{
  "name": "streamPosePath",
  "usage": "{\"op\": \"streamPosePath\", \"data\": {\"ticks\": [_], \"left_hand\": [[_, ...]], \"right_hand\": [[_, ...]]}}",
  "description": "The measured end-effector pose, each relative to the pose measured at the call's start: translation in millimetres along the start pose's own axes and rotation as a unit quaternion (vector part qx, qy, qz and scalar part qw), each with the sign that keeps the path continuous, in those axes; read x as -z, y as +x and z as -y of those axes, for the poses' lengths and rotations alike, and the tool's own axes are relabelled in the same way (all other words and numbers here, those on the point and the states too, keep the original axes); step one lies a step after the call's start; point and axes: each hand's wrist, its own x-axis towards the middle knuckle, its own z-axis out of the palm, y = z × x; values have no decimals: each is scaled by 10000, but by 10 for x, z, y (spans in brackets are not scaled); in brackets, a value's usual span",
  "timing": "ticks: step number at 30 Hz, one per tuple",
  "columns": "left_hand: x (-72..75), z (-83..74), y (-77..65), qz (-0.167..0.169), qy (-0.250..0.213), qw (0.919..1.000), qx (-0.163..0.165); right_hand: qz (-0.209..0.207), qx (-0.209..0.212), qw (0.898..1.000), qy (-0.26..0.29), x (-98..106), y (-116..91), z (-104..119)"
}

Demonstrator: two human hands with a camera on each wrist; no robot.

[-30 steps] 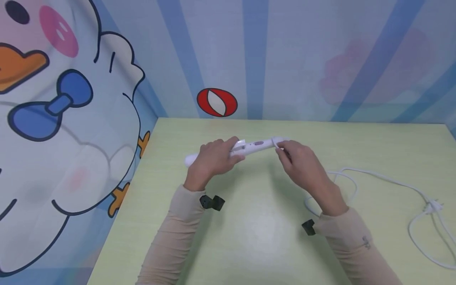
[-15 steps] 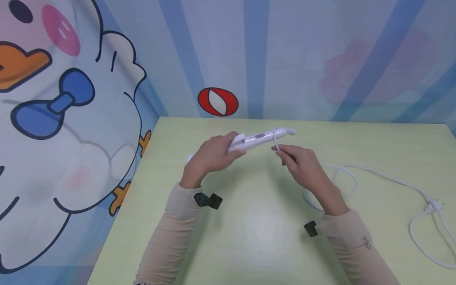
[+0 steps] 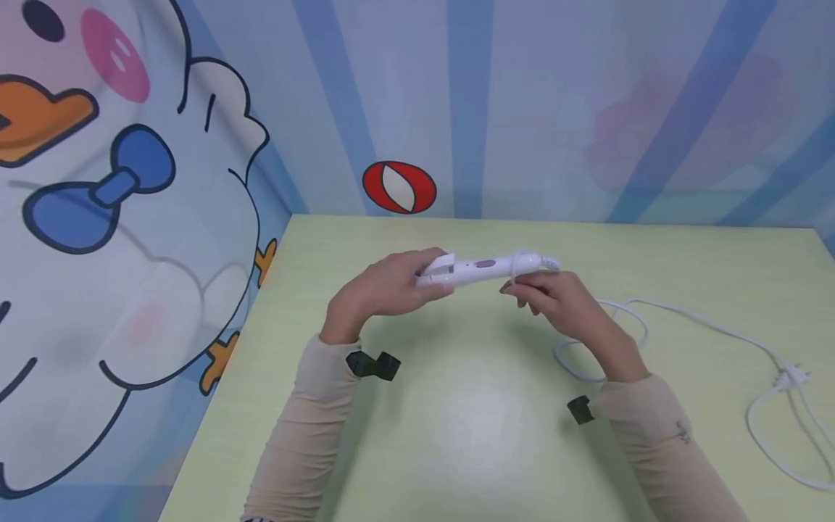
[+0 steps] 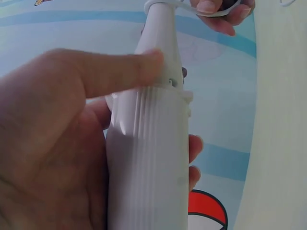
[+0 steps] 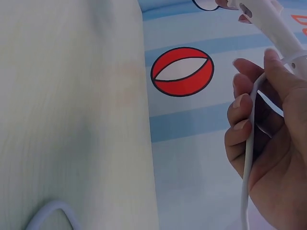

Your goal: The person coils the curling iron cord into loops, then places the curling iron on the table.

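Note:
A white hair straightener [image 3: 472, 270] is held above the table, its purple switch facing up. My left hand [image 3: 391, 284] grips its body, thumb lying along it; in the left wrist view the ribbed casing [image 4: 148, 158] fills the palm. A turn of the white cord [image 3: 514, 270] loops round the handle near its tail end. Just below that loop, my right hand [image 3: 564, 301] pinches the cord between thumb and fingers. In the right wrist view the cord [image 5: 249, 158] runs down across the curled fingers. The straightener's far left end is hidden behind my left hand.
More cord lies in loose curves on the pale table [image 3: 457, 406] at the right, with a white plug [image 3: 791, 377] among it. A printed wall [image 3: 531, 109] stands behind the table, and another with a cartoon bird [image 3: 183, 304] is at the left.
The straightener's tail end rose, then came down and moved right. My right hand has drawn the cord slightly down from the handle, then moved right, still pinching it. My left hand has kept its grip.

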Motion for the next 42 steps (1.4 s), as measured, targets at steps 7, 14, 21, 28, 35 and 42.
{"op": "streamPosePath", "data": {"ticks": [7, 14, 21, 28, 35, 42], "left_hand": [[-23, 12, -8, 29, 64, 10000, -47], [16, 35, -39, 137, -14, 9998, -130], [80, -25, -85, 476, -32, 9987, -187], [53, -49, -108, 704, 96, 9974, -70], [5, -109, -89, 955, 414, 9944, 192], [-32, -223, -41, 1052, 1199, 9861, 461]], "right_hand": [[-30, 126, 9999, -10, 6, 6, -40], [52, -238, 9997, 18, 60, 3, -16], [153, -229, 9993, -242, 160, 21, -35], [556, -86, 9950, -819, 228, 95, -57], [903, -458, 9891, -1070, 289, 169, -55], [899, -399, 9873, -1245, 341, 210, 11]]}}
